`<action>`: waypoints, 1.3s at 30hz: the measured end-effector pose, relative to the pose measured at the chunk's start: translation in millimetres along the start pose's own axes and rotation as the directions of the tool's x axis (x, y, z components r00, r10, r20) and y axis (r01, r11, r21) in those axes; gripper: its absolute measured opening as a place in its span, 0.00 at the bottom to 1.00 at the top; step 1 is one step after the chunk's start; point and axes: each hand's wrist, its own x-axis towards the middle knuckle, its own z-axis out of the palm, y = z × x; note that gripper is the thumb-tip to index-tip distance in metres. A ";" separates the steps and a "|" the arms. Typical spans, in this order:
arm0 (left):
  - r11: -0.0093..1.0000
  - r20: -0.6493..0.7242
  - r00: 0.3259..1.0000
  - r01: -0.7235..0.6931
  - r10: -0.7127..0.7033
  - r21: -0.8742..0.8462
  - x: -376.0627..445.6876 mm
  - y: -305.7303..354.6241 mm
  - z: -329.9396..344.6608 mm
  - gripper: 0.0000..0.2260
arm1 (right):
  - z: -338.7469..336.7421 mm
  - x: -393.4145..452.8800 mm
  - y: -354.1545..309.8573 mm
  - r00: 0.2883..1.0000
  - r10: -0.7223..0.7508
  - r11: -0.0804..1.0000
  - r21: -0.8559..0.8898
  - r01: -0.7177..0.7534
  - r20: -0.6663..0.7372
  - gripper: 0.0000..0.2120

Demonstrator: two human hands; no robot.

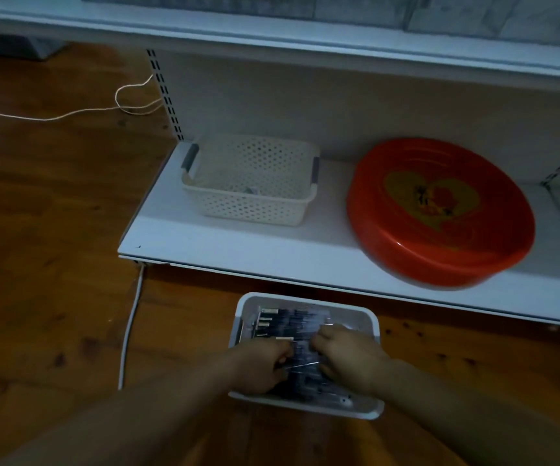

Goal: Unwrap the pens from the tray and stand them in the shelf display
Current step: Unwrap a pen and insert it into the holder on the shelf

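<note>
Over the tray [371, 317] on the wooden floor [53, 264], the left hand [258, 364] and right hand [346, 358] are reaching down, fingers curling onto the wrapped pens [292, 322] inside. Behind, a white shelf [177, 243] is carrying a basket [251, 203] and a red dish [440, 250] whose writing is unreadable.

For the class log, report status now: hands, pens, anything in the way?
Left hand and right hand both closed on the wrapped pens in the white tray on the floor. Nothing blocking.
</note>
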 end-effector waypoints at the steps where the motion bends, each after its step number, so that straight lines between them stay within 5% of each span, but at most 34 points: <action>1: 1.000 0.007 1.000 0.003 -0.003 -0.001 -0.4 -1.0 1.2 0.12 | 0.5 1.0 -0.4 1.000 -0.001 1.000 -0.014 0.001 0.011 0.13; 6: 0.999 0.016 1.000 0.010 -0.010 -0.030 0.3 -6.2 2.8 0.11 | 1.6 0.7 -0.3 1.000 -0.010 0.999 -0.031 0.010 0.007 0.10; 9: 0.998 0.041 0.999 0.033 -0.031 -0.047 1.6 -7.7 0.6 0.12 | -2.2 -0.7 8.1 1.000 -0.017 0.995 0.102 0.019 -0.020 0.02; 14: 0.987 0.013 0.997 0.076 -0.075 -0.145 0.2 -5.6 -18.0 0.15 | -15.8 0.9 24.8 0.959 0.055 0.930 0.363 0.052 -0.278 0.03; 19: 0.887 -0.143 0.989 -0.025 -0.046 -0.461 -8.9 -3.0 -39.6 0.09 | -43.5 3.3 22.9 0.882 0.267 0.752 0.656 0.061 -0.389 0.05; 24: 0.851 -0.406 0.911 -0.156 -0.072 -0.501 -14.4 -2.5 -58.4 0.06 | -76.7 4.9 11.3 0.820 0.434 0.427 0.887 0.177 -0.373 0.10; 26: 0.846 -0.474 0.876 -0.184 -0.090 -0.500 -15.0 -0.7 -62.0 0.08 | -87.3 4.7 4.9 0.810 0.445 0.370 0.902 0.223 -0.383 0.09; 30: 0.871 -0.529 0.848 -0.233 -0.037 -0.434 -17.7 9.6 -65.2 0.09 | -100.5 4.0 -3.6 0.776 0.461 0.421 0.876 0.238 -0.432 0.09; 39: 0.682 -0.464 0.883 -0.383 0.072 -0.623 -33.4 40.9 -88.2 0.08 | -140.2 -4.0 -8.4 0.644 0.561 0.378 0.853 0.358 -0.519 0.08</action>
